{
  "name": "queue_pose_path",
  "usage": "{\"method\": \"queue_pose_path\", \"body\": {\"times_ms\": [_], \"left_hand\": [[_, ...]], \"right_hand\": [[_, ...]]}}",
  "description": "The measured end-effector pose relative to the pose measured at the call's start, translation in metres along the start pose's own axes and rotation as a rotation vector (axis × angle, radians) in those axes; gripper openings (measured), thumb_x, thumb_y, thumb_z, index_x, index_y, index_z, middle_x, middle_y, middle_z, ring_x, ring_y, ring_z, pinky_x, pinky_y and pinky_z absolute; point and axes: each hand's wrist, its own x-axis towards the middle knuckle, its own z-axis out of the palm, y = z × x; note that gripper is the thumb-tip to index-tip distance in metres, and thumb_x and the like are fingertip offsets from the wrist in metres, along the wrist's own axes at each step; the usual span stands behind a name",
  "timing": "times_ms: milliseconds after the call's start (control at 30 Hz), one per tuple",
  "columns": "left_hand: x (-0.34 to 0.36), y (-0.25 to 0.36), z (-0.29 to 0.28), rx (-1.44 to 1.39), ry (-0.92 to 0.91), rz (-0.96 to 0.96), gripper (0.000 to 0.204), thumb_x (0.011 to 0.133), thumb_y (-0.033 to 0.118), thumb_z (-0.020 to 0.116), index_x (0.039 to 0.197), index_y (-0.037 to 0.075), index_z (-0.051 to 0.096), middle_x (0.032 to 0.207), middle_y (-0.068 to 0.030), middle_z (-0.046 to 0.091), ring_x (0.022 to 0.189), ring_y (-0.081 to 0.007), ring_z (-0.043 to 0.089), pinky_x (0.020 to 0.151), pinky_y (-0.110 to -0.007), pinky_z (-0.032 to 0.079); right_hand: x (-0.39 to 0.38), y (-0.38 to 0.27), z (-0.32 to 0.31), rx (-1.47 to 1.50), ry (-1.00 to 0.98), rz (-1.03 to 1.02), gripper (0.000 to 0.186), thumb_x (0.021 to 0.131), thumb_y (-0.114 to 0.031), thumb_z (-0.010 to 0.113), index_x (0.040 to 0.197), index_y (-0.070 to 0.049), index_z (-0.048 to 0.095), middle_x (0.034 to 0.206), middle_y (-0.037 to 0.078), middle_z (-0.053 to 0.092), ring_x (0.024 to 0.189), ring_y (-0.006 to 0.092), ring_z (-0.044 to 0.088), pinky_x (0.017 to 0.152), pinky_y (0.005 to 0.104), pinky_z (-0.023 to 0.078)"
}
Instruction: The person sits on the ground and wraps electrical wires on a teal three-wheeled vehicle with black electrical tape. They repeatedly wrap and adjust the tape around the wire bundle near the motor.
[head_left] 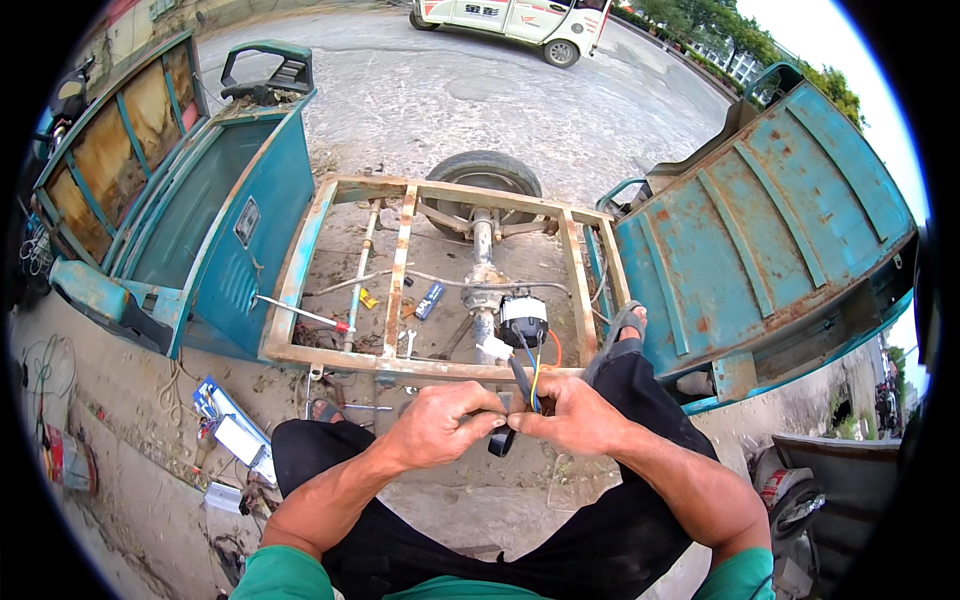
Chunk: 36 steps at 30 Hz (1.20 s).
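Note:
My two hands meet in front of my knees, fingertips pinched together. Between them is the end of a bundle of thin wires (pixel 536 385), yellow, blue and black, coming from a black and silver electric motor (pixel 524 322). My left hand (pixel 445 425) is closed, thumb against forefinger, on what looks like black tape (pixel 500 442), whose dark roll hangs just below the fingertips. My right hand (pixel 570 415) is closed around the wires. A white plug connector (pixel 495 349) lies beside the wires. The exact spot where the fingers pinch is hidden.
A rusty metal frame (pixel 400 270) with an axle (pixel 483 245) and wheel (pixel 487 172) spreads before me. Teal body parts flank it: an open box (pixel 235 240) left, a ribbed panel (pixel 765 225) right. A screwdriver (pixel 310 315), wrench (pixel 410 343) and blue box (pixel 430 300) lie nearby.

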Motion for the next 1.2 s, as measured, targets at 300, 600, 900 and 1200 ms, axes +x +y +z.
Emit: {"method": "queue_pose_path", "body": {"times_ms": [300,600,900,1200], "left_hand": [[-0.001,-0.015,0.004,-0.539,-0.051,-0.372,0.016,0.101,0.017,0.061,0.103,0.001,0.063,0.086,-0.0058,0.066,0.073,-0.0152,0.064,0.067,-0.033,0.052],[-0.001,-0.03,0.019,-0.781,-0.125,-0.495,0.019,0.104,0.02,0.057,0.102,0.001,0.06,0.084,-0.0046,0.065,0.072,-0.0128,0.064,0.067,-0.029,0.055],[-0.003,-0.027,0.012,-0.79,-0.042,-0.311,0.02,0.104,0.02,0.059,0.104,0.001,0.061,0.082,-0.004,0.064,0.073,-0.0131,0.061,0.07,-0.03,0.053],[-0.004,-0.001,0.006,-0.002,0.172,0.126,0.013,0.089,0.01,0.072,0.097,0.002,0.065,0.086,-0.0134,0.067,0.077,-0.0306,0.066,0.07,-0.04,0.051]], "right_hand": [[-0.006,-0.012,-0.001,-0.077,0.041,-0.084,0.023,0.083,-0.011,0.073,0.103,-0.001,0.067,0.079,0.009,0.062,0.071,0.0185,0.06,0.066,0.0349,0.05],[-0.002,-0.006,0.006,-0.272,0.152,-0.326,0.04,0.077,-0.007,0.073,0.114,-0.002,0.062,0.091,0.015,0.061,0.087,0.036,0.064,0.075,0.0435,0.052],[-0.011,-0.007,0.008,0.215,0.227,-0.101,0.022,0.091,-0.01,0.073,0.106,-0.001,0.061,0.09,0.006,0.066,0.083,0.0145,0.063,0.077,0.0317,0.053],[0.004,-0.009,-0.001,0.285,0.182,0.17,0.026,0.093,-0.012,0.07,0.104,0.007,0.057,0.087,0.011,0.07,0.073,0.0135,0.07,0.065,0.0291,0.055]]}}
